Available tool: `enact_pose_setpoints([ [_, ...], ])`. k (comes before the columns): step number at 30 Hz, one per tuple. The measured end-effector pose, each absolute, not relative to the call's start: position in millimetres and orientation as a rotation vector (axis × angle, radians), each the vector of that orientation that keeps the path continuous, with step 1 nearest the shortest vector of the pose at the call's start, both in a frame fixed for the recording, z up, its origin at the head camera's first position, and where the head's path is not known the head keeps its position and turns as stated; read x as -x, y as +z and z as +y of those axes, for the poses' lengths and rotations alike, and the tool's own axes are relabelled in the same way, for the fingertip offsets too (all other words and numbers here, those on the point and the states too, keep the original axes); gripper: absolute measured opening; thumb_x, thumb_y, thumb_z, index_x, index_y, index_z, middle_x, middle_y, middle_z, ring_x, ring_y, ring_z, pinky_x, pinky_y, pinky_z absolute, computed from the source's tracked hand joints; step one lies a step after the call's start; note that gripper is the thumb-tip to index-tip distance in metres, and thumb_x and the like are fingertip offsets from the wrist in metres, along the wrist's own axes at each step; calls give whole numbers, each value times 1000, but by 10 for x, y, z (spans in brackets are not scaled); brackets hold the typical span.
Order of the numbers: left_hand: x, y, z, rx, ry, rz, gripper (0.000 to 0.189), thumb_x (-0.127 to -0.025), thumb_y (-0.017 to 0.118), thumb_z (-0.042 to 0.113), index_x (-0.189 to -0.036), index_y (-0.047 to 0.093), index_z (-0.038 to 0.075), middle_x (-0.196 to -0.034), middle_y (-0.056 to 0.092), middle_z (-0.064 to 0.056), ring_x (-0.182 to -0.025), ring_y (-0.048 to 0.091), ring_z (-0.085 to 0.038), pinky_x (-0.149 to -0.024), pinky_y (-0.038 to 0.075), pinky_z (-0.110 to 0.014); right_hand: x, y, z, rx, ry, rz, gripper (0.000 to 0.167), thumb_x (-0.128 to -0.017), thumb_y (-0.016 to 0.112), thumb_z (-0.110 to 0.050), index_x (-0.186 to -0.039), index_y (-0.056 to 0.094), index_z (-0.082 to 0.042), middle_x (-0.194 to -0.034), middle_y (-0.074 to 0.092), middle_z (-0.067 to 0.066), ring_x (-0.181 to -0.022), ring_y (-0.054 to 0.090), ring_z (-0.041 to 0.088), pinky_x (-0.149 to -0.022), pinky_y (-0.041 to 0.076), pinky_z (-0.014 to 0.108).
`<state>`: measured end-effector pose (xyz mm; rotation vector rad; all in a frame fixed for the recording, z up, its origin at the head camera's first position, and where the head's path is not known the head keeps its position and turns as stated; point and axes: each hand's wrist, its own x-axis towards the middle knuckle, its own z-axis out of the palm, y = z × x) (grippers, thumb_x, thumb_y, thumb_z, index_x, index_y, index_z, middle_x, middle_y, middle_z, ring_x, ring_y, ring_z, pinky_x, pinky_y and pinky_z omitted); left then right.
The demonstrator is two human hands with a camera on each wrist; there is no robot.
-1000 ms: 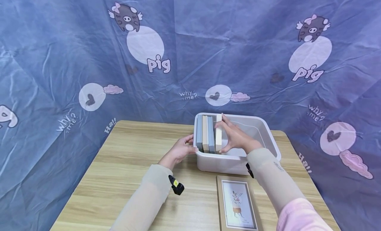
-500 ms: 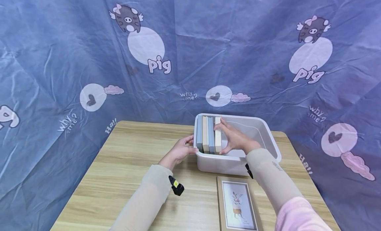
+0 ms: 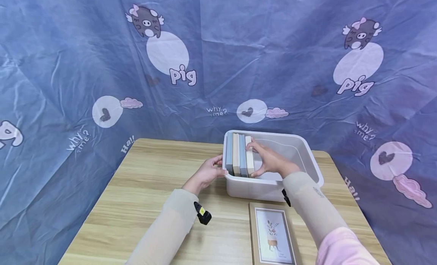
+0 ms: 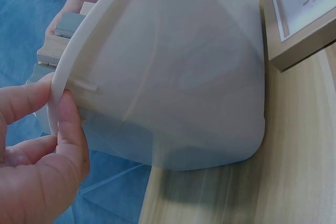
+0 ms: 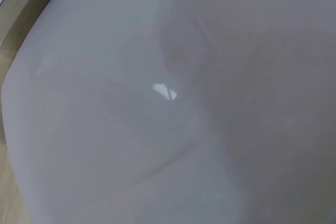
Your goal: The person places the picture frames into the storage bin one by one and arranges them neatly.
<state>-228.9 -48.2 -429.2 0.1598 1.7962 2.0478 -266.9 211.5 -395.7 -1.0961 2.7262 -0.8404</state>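
Observation:
A white plastic bin (image 3: 259, 190) stands toward the back right of the table. My left hand (image 3: 205, 173) pinches its left rim; in the left wrist view the thumb and fingers (image 4: 71, 129) lie on either side of that rim. Inside, my right hand (image 3: 273, 160) grips a cream picture frame (image 3: 250, 158), thumb at the near end and fingers farther back. This frame stands on edge beside a blue frame (image 3: 242, 153), another cream frame (image 3: 236, 155) and another blue frame (image 3: 230, 153), all at the bin's left end. The right wrist view shows mostly bin wall (image 5: 131, 119).
On the wooden table (image 3: 136, 204), a tan picture frame (image 3: 252, 234) with a potted-plant print lies flat in front of the bin, left of my right forearm. Blue printed cloth (image 3: 218, 60) hangs behind the table and along its sides.
My right hand has lowered the cream frame slightly and brought it left, closer to the blue frame beside it. The left hand stays on the bin's rim.

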Motion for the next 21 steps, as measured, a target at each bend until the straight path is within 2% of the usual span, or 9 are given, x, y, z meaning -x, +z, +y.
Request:
enact_pose_setpoints([
  [11, 2277, -4278, -494, -172, 2056, 1794, 70, -78, 60, -18, -143, 36, -4, -115, 43, -21, -88, 58, -18, -84, 55, -34, 2669, -4016, 2126, 1090, -907, 2725, 85, -56, 92, -32, -121, 40, -15, -148, 15, 35, -116, 52, 40, -99, 41, 53],
  [21, 2282, -4323, -484, -175, 2059, 1810, 70, -78, 60, -18, -143, 36, -5, -116, 45, -20, -91, 58, -20, -83, 55, -32, 2628, -4012, 2145, 1100, -946, 2739, 88, -56, 91, -34, -124, 40, -9, -149, 19, 32, -119, 50, 39, -103, 36, 53],
])
